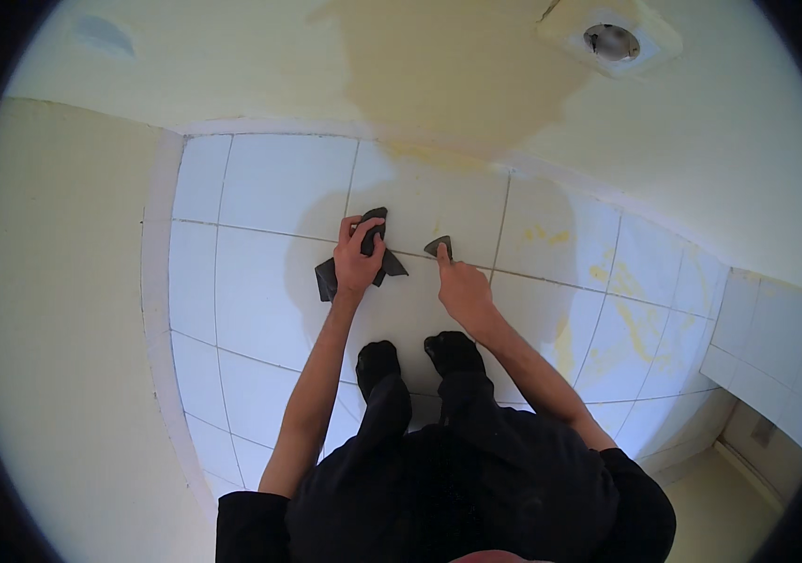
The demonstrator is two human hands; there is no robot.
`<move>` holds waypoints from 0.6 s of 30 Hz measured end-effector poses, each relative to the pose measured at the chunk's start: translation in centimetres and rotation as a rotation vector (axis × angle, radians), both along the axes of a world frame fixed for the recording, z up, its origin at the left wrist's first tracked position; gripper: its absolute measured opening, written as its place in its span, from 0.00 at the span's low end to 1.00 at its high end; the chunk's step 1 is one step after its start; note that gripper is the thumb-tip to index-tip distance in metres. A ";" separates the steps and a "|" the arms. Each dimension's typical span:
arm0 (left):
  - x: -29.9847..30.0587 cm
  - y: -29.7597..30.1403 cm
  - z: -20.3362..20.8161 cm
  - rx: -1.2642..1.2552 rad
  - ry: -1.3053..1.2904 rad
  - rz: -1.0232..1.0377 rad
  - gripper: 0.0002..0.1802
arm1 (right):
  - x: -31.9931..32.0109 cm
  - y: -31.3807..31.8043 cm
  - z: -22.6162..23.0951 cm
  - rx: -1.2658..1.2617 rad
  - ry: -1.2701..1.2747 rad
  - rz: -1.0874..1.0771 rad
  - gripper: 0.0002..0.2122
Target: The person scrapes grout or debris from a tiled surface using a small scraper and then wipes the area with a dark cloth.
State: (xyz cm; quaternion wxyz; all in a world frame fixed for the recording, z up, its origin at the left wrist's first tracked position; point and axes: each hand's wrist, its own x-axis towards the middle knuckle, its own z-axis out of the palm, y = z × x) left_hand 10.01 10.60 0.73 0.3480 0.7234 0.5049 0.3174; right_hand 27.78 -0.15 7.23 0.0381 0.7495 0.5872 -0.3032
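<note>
the white tiled floor [260,310] fills the view, grey grout lines curving toward the rim, with yellowish stains [626,328] streaked over the tiles on the right. cream walls close in on the left and ahead, a large darker patch [457,75] spreading on the far wall, and a round white fitting [612,42] sits up near the top. the person bends low, feet in dark socks [415,357] planted together, both arms stretched down. left hand [359,258] is pressed flat on a dark cloth [363,258], fingers curled over its bunched top, pinning it to the tile. right hand [462,286] pinches a small dark triangular scraper [438,247], forefinger laid along it, edge set on the grout line just beside the cloth.
</note>
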 end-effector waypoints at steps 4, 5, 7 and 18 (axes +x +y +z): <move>0.0 -0.1 0.0 0.009 0.003 -0.001 0.16 | -0.5 -0.6 -1.2 0.095 -0.025 0.002 0.31; 0.2 0.0 -0.1 0.009 -0.001 -0.001 0.16 | -0.1 -0.8 -1.6 0.095 -0.028 0.002 0.31; -0.1 0.1 -0.1 0.017 -0.015 -0.008 0.16 | -0.1 -0.4 -0.2 0.012 0.001 0.011 0.31; 0.1 0.0 0.0 0.013 0.001 -0.005 0.16 | -0.2 -0.4 -0.9 0.043 -0.015 0.013 0.31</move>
